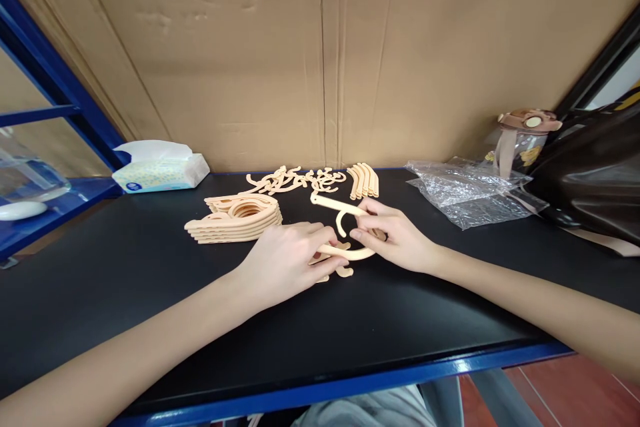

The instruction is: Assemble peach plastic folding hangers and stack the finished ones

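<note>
Both of the person's hands meet near the middle of the black counter (125, 293), low over its surface. The left hand (287, 261) has its fingers curled down and closed on the near end of a curved peach plastic strip (350, 254). The right hand (397, 238) pinches the strip's other end between thumb and fingertips. Gripped at both ends like that, the thin arc seems to be kept from twisting or sliding on the smooth top. A hooked bar (334, 205) of the same plastic lies just past the fingers at twelve o'clock. I cannot tell whether it is joined to the strip.

The matching parts are sorted by shape within easy reach of the hands:
- At ten o'clock is a neat stack of flat curved pieces (239, 219).
- At eleven to twelve o'clock, near the cardboard wall (320, 53), is a loose scatter of small hooks (295, 180).
- At one o'clock is a tidy row of bent tubes (364, 180).

Things that aren't parts sit out at the edges. A tissue pack (160, 170) is far off at ten o'clock. At two o'clock there is a crumpled clear plastic bag (465, 192), with a brown-lidded bottle (525, 137) and a dark bag (595, 173) beyond it.
</note>
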Demonstrator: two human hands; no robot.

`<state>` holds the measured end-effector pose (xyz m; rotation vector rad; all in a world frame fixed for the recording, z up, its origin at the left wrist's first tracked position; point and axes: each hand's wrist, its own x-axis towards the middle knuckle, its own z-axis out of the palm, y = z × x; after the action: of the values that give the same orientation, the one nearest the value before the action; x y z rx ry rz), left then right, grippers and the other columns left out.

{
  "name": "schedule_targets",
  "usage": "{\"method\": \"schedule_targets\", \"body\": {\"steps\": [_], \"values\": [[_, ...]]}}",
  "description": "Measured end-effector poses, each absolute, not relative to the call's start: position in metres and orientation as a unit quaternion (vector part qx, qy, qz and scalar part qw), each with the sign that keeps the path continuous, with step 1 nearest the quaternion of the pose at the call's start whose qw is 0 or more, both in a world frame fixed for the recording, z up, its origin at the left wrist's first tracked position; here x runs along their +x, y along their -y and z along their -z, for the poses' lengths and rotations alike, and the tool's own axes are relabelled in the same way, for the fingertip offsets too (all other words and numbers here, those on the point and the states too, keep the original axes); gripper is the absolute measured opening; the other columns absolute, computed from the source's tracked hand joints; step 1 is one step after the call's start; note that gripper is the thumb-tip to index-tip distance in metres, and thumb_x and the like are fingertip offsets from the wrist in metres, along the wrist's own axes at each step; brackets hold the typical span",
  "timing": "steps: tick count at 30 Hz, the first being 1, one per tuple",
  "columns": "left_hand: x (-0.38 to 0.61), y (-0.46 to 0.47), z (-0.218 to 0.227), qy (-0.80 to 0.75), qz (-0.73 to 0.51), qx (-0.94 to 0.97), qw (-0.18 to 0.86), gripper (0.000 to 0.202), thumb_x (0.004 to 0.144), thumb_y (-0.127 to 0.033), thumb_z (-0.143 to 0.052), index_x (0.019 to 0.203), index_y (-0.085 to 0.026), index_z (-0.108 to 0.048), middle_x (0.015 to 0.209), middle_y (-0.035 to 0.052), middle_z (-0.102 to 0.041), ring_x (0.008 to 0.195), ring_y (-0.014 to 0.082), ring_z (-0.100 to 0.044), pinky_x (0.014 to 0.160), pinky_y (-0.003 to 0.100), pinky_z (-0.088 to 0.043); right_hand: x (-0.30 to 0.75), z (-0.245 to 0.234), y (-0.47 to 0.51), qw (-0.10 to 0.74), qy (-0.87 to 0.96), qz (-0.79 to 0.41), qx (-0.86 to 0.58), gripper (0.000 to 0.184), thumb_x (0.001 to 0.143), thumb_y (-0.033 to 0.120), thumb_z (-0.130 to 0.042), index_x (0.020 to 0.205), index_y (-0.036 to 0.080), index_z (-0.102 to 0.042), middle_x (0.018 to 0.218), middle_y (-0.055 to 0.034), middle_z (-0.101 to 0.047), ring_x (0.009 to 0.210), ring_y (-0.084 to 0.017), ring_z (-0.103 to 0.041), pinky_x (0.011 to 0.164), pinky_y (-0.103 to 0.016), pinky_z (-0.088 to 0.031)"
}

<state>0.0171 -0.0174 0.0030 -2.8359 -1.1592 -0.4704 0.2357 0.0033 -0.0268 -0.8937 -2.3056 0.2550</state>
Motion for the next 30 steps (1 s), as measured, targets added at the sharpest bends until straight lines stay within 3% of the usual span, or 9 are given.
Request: {"method": "schedule_targets", "body": {"steps": [4,8,14,17,23,30], "values": [[0.014,0.012,-0.001,0.345,0.143,-0.927,0.023,0.019,0.093,-0.033,-0.046,0.096,-0.020,-0.060,0.085,0.0003,-0.063,0.077,0.0151,-0.056,0.059,0.023,-0.037,0.239,0.027,-0.012,0.349,0.838,-0.089,-0.410,0.035,0.092,0.030,-0.045,0.060,0.018,-0.042,0.073,0.0015,-0.040,0.059,-0.009,-0.040,0.058,-0.024,-0.035],[0.015,0.014,-0.001,0.291,0.107,-0.951,0.005,0.019,0.095,-0.024,-0.040,0.102,-0.020,-0.058,0.091,0.0015,-0.061,0.087,0.0164,-0.052,0.067,0.025,-0.041,0.240,0.026,-0.015,0.322,0.821,-0.051,-0.470,0.033,0.092,0.029,-0.044,0.061,0.018,-0.042,0.072,0.0020,-0.042,0.059,-0.009,-0.042,0.059,-0.025,-0.035],[0.020,0.023,-0.001,0.252,0.095,-0.963,-0.011,0.022,0.085,-0.014,-0.043,0.102,-0.018,-0.057,0.091,0.0035,-0.060,0.086,0.0170,-0.050,0.070,0.026,-0.044,0.239,0.028,-0.012,0.251,0.818,0.023,-0.518,0.006,0.087,0.026,-0.051,0.084,0.021,-0.051,0.095,-0.0013,-0.051,0.064,-0.011,-0.051,0.061,-0.027,-0.040],[0.021,0.025,-0.002,0.239,0.099,-0.966,-0.015,0.023,0.085,-0.014,-0.044,0.101,-0.019,-0.059,0.093,0.0043,-0.059,0.088,0.0175,-0.051,0.073,0.027,-0.045,0.240,0.030,-0.013,0.236,0.826,0.050,-0.509,0.006,0.088,0.023,-0.048,0.089,0.021,-0.053,0.102,-0.0038,-0.052,0.069,-0.013,-0.054,0.067,-0.030,-0.042],[0.020,0.023,0.000,0.223,0.114,-0.968,-0.017,0.020,0.089,-0.022,-0.048,0.104,-0.020,-0.061,0.107,0.0049,-0.057,0.096,0.0177,-0.051,0.080,0.029,-0.046,0.241,0.030,-0.016,0.207,0.849,0.061,-0.482,0.011,0.088,0.020,-0.046,0.080,0.019,-0.054,0.091,-0.0034,-0.057,0.086,-0.018,-0.055,0.075,-0.033,-0.038],[0.020,0.021,0.004,0.212,0.118,-0.970,-0.019,0.031,0.094,-0.030,-0.045,0.123,-0.024,-0.054,0.120,0.0058,-0.055,0.108,0.0195,-0.052,0.091,0.034,-0.044,0.242,0.027,-0.015,0.172,0.863,0.086,-0.467,0.015,0.089,0.019,-0.045,0.079,0.018,-0.055,0.082,-0.0020,-0.061,0.080,-0.017,-0.054,0.073,-0.031,-0.036]]}}
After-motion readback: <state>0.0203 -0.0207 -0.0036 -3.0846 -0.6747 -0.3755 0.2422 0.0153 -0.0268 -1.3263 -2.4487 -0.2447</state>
